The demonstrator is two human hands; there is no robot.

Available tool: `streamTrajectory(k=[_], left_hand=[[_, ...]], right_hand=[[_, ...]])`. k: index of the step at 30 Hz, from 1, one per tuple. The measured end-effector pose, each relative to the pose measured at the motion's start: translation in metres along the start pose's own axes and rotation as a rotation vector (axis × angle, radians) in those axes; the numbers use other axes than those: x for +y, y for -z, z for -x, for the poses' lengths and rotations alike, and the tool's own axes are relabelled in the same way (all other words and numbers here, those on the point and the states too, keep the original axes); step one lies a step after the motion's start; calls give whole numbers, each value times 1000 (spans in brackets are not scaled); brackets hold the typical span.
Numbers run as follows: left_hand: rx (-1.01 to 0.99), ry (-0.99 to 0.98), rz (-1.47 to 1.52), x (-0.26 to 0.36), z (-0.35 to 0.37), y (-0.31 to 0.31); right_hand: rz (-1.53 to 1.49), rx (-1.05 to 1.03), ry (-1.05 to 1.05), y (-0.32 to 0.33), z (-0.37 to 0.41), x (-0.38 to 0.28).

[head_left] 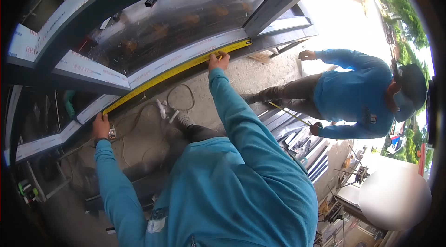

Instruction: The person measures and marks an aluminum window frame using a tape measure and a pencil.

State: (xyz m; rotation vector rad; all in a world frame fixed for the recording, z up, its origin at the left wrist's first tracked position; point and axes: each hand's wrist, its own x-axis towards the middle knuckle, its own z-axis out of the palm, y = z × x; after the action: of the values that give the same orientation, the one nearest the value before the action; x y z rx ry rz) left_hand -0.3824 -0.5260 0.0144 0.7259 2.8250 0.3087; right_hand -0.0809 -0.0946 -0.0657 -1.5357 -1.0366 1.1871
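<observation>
A yellow measuring tape (172,71) is stretched along the lower edge of a dark metal frame (186,54) that carries white printed film. My left hand (101,126) is closed on the tape's lower left end. Toward the tape's other end, my right hand (219,60) pinches it between thumb and fingers. The tape's tip (249,42) lies beyond my right hand, against the frame near a corner joint.
A co-worker in a blue shirt (355,91) stands at the right, holding another tape (290,113). Metal profiles (309,144) lie stacked on the floor behind me. A cable loop (181,97) rests on the concrete. Clamps and a table (348,194) stand at lower right.
</observation>
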Motion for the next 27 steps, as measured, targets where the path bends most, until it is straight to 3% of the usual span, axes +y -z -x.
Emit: streamTrajectory(k=[5,9,12,16,20,27], left_hand=[[31,20,2,0,-5,-8],[68,35,56,3,3,-16],[-1,63,161,13,22,-18],[69,-20,328,23,60,-33],[-65,98,580,34,87,-46],[-43,39,502,49,118,-51]], right_hand=[[-213,-123,-16,-3,-19,27],[-134,-124,-51,-3,-24,20],[-131,-117,-85,-2,-18,11],[-108,-131,-87,-2,-24,15],[-114,-133,-135,-1,-25,13],[-151,-167,-132,0,-22,9]])
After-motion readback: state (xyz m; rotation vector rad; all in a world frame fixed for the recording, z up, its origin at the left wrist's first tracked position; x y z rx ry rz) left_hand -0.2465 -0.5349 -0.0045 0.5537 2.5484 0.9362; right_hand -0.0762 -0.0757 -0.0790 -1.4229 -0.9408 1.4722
